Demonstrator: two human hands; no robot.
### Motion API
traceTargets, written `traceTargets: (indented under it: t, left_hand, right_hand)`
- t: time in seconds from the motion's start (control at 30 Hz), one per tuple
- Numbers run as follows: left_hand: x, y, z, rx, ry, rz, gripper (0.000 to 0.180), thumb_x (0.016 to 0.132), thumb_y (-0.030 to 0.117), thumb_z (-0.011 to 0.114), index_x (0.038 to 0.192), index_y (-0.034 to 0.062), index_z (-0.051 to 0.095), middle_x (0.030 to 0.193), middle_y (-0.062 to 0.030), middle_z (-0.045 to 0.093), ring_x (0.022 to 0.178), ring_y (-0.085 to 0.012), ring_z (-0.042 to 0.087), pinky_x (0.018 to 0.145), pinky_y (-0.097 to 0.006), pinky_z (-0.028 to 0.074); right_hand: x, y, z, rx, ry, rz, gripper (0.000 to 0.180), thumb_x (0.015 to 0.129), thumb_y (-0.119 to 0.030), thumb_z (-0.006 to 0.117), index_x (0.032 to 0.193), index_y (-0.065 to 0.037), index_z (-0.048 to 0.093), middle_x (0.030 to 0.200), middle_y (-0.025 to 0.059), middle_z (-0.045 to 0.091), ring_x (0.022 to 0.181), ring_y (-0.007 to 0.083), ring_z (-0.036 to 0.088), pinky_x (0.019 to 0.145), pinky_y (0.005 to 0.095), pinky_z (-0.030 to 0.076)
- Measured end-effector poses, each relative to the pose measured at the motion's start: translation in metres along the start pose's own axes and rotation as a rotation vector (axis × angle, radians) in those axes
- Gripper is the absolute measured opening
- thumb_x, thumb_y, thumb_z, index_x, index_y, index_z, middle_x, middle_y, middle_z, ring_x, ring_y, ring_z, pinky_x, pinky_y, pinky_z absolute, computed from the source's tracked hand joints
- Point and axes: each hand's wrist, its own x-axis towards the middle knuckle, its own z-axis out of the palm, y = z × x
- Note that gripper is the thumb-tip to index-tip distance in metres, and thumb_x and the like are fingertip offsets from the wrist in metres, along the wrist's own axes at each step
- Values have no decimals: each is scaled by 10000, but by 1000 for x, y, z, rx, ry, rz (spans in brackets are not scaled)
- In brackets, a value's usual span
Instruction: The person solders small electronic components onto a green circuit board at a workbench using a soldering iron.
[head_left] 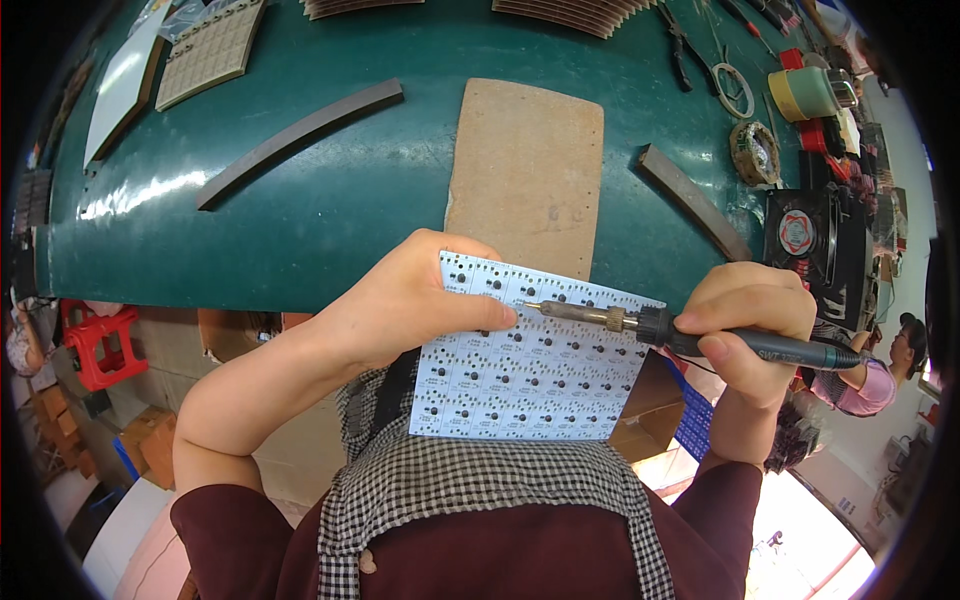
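Observation:
A white circuit board panel (pixel 590 390) with rows of small black components is held up in front of my checked apron. My left hand (pixel 415 300) grips its upper left part, the thumb lying across the face. In my right hand (pixel 755 315) is a soldering iron (pixel 690 335), held by its dark handle. The iron's tip points left and lies close to my left thumb, over the panel's upper rows. Whether the tip touches the board I cannot tell. Beyond the panel, a brown fibreboard sheet (pixel 525 170) lies on the green table.
Two dark bars (pixel 300 145) lie on the green table (pixel 340 240). At right are a black fan (pixel 805 235), a tape roll (pixel 754 153), pliers (pixel 680 55) and a green-yellow container (pixel 805 93). A red stool (pixel 105 345) stands left. Another person (pixel 870 385) is at far right.

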Motion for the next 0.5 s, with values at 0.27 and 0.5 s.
traceTargets:
  t: [0.27, 0.5]
  left_hand:
    - [1, 0, 0, 10, -12, 5, 101, 715, 13, 667, 806, -15, 634, 707, -45, 627, 611, -74, 563, 563, -208, 448]
    - [-1, 1, 2, 8, -10, 9, 101, 720, 12, 662, 813, -19, 637, 704, -50, 633, 593, -74, 566, 549, -197, 446]
  right_hand:
    - [7, 3, -4, -26, -58, -75, 178, 608, -76, 652, 737, 45, 668, 614, 128, 612, 528, 206, 590, 478, 266, 444]
    - [9, 1, -2, -26, -83, -36, 184, 618, -89, 659, 745, 43, 669, 619, 126, 617, 542, 208, 600, 494, 267, 453]
